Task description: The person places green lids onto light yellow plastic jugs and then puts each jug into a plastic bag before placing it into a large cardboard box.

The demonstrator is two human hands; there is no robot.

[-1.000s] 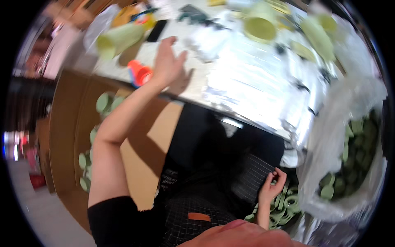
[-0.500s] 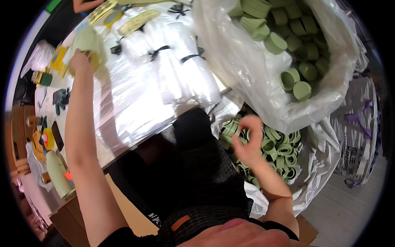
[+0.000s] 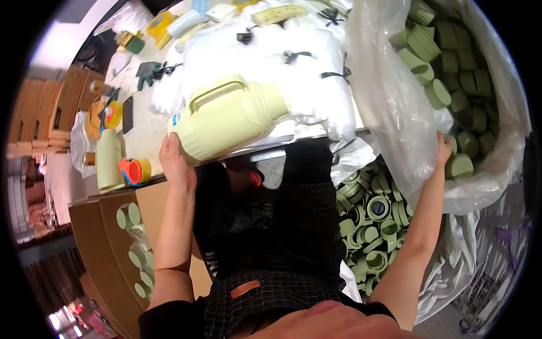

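Observation:
A pale green thermos jug (image 3: 228, 121) lies on its side at the table's front edge, handle upward and neck pointing right. My left hand (image 3: 178, 161) grips its base end. On the right, my right hand (image 3: 443, 150) reaches into a large clear plastic bag (image 3: 389, 107) of green cups (image 3: 437, 94). Its fingers close on one cup (image 3: 451, 142) near the bag's mouth, partly hidden by the hand. Below that bag, a white sack (image 3: 451, 248) holds many green rings and collars (image 3: 377, 208).
White plastic-wrapped bundles (image 3: 271, 51) tied with black strips cover the table's back. Yellow tape rolls (image 3: 161, 24), a dark glove (image 3: 148, 73), a phone (image 3: 128, 114) and an upright green bottle (image 3: 110, 161) are at left. A cardboard box (image 3: 107, 248) with green-capped pieces stands below.
My left hand has brought the thermos jug from the table's far left to the front edge. The right hand has moved from above the rings into the bag of cups. The view has shifted left.

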